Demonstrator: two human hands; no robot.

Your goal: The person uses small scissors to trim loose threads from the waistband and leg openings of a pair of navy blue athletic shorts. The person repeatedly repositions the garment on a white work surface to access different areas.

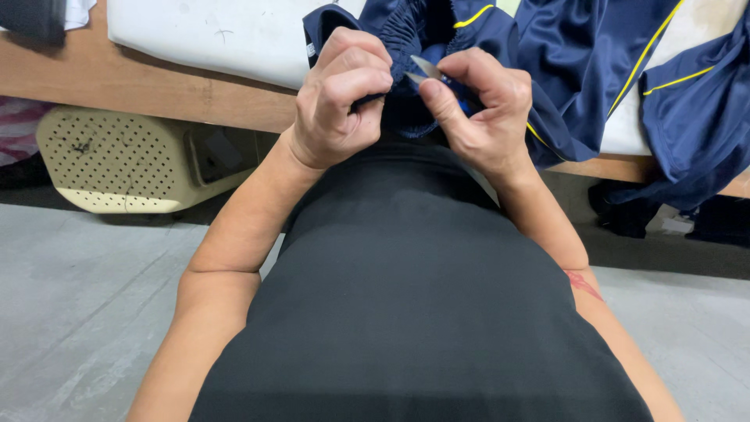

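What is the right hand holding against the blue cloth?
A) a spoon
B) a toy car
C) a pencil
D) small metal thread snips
D: the right hand pinches small metal thread snips, their pointed blades aimed at the gathered waistband of the navy blue garment with yellow piping, which the left hand grips.

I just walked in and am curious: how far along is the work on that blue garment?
Hard to say what is finished; no trimmed threads show. In hand: the left hand pinches the gathered waistband of the navy garment, while the right hand holds small snips at the fabric. More of the garment with yellow piping lies spread on the table, seemingly not yet checked.
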